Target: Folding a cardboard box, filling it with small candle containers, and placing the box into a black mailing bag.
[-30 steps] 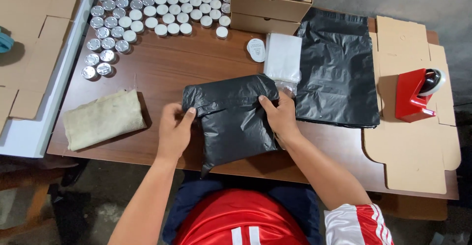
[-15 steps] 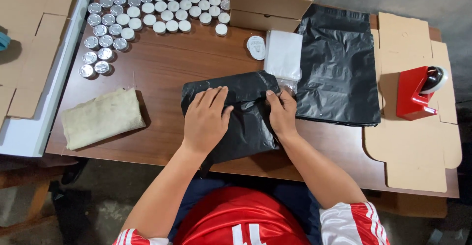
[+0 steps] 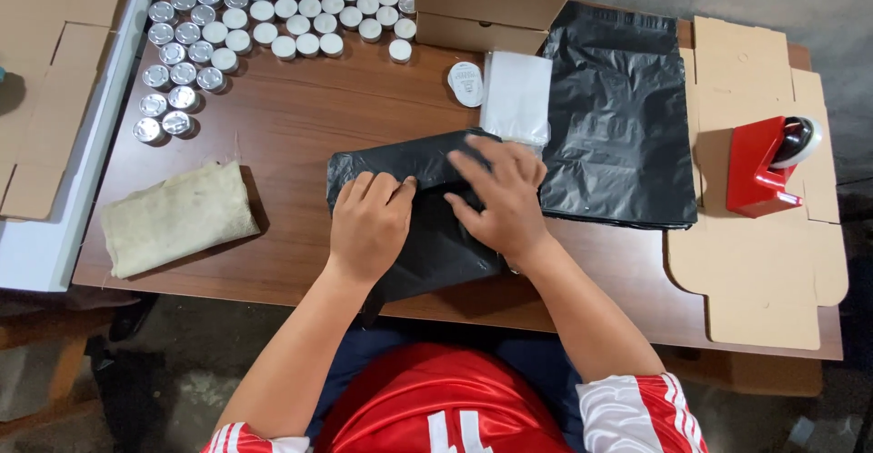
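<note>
counts: one black bag parcel (image 3: 427, 207) on the worktop (image 3: 291, 116), one stack of flat black bags (image 3: 623, 116) just right of it, one clear packet (image 3: 516, 98) and one white disc (image 3: 466, 84) just behind it, one folded cloth (image 3: 177, 216) well to its left, one red tape dispenser (image 3: 764, 164) far right, two cardboard boxes (image 3: 496, 3) behind, dozens of small tins (image 3: 264, 12) back left. parcel sits under both hands. left hand (image 3: 368, 226) flat, fingers together, pressing its left half. right hand (image 3: 500, 194) fingers spread, pressing the folded top edge. neither hand closed around anything.
</note>
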